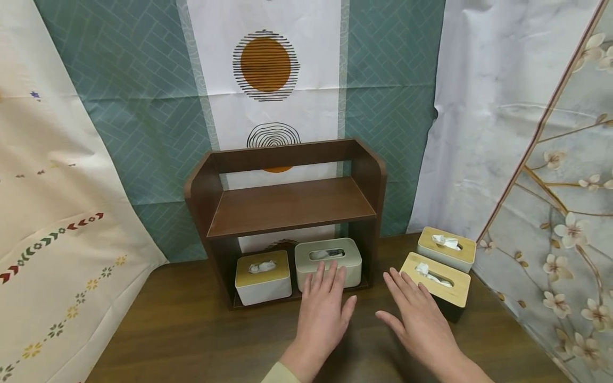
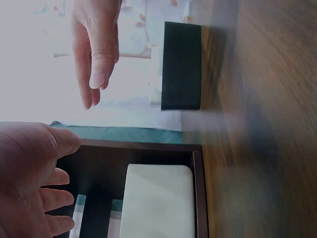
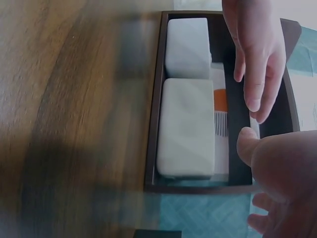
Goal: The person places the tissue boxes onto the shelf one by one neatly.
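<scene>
My left hand hovers in front of the shelf with straight fingers and nothing in its grasp. Its fingertips overlap the cream tissue box in the head view, but the left wrist view shows a gap between that hand and the box. Beside it on the lower shelf sits a white tissue box with a wooden lid. To the right, my right hand is also held in the air, fingers extended and holding nothing. Nearest to it stands a black tissue box with a wooden lid, partly covered by the hand.
The two-tier brown shelf stands on a dark wooden table. Behind the black box is another white, wooden-lidded tissue box. Patterned cloths hang at the back and on both sides.
</scene>
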The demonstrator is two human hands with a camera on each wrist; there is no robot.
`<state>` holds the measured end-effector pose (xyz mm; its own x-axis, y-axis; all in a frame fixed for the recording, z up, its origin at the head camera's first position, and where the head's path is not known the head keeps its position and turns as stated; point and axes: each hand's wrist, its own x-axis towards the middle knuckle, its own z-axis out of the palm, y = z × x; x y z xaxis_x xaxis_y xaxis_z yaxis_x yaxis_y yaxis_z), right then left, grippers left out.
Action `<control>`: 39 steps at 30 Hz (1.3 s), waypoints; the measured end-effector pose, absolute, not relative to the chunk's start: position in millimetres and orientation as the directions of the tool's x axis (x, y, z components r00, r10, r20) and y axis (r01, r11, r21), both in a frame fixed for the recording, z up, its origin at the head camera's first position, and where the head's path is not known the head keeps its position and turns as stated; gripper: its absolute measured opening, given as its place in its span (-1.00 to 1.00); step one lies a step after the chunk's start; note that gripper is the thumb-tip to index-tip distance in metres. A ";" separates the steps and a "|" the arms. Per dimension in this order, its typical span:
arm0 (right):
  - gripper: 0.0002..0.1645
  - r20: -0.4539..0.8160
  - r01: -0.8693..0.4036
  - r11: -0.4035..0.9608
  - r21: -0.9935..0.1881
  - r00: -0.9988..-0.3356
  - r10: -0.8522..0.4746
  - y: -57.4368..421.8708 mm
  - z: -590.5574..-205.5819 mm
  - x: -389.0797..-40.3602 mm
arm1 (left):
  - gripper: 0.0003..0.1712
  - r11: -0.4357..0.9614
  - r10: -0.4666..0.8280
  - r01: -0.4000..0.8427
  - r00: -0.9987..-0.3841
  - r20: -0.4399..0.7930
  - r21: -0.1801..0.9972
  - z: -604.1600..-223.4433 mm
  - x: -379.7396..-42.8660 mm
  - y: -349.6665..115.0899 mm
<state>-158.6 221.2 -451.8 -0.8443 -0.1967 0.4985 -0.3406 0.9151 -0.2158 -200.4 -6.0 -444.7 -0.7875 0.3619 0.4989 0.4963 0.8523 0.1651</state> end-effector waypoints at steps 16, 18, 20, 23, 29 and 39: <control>0.04 0.543 -0.287 0.942 -0.171 -0.826 -0.153 256.8 -453.6 -153.2 | -0.26 0.814 0.424 0.558 -0.762 0.489 0.165 -444.7 -201.5 27.3; 0.04 0.532 -0.273 0.946 -0.176 -0.835 -0.142 262.3 -455.0 -152.3 | -0.26 0.807 0.431 0.565 -0.761 0.485 0.169 -444.8 -202.0 32.4; 0.06 0.522 -0.262 0.948 -0.179 -0.842 -0.134 267.9 -456.4 -150.8 | -0.27 0.800 0.439 0.573 -0.761 0.478 0.178 -444.8 -202.8 38.0; 0.06 0.522 -0.254 0.951 -0.178 -0.843 -0.127 275.7 -457.9 -149.1 | -0.27 0.791 0.455 0.586 -0.757 0.470 0.177 -444.5 -203.5 47.2; 0.08 0.514 -0.222 0.957 -0.187 -0.852 -0.097 289.9 -459.9 -144.7 | -0.26 0.764 0.491 0.615 -0.751 0.441 0.197 -446.6 -204.3 67.6; 0.10 0.460 -0.142 0.969 -0.204 -0.887 -0.033 312.4 -469.2 -136.1 | -0.28 0.732 0.513 0.625 -0.767 0.386 0.270 -459.5 -214.0 92.0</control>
